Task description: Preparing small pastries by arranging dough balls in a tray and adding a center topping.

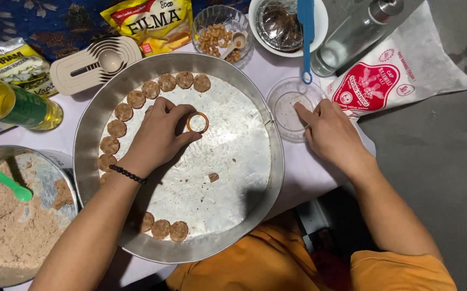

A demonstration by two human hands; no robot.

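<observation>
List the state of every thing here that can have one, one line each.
Left hand: holding the ring cutter on the tray.
Ring cutter: upright, nothing inside it.
Right hand: fingertips in the clear dish.
Clear dish: open, dusted white.
Round metal tray: brown discs along its left rim.
Oil bottle: lying on its side, partly full.
Peanut bowl: partly full.

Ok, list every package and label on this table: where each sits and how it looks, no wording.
Yellow pouch: top centre, above the round metal tray; glossy yellow with a red band.
Yellow-green packet: upper left, lying flat beside the measuring-spoon set.
White bag: upper right, near the right hand; crumpled, with a red shield-shaped emblem.
Oil bottle: left edge, on its side, green label.
</observation>
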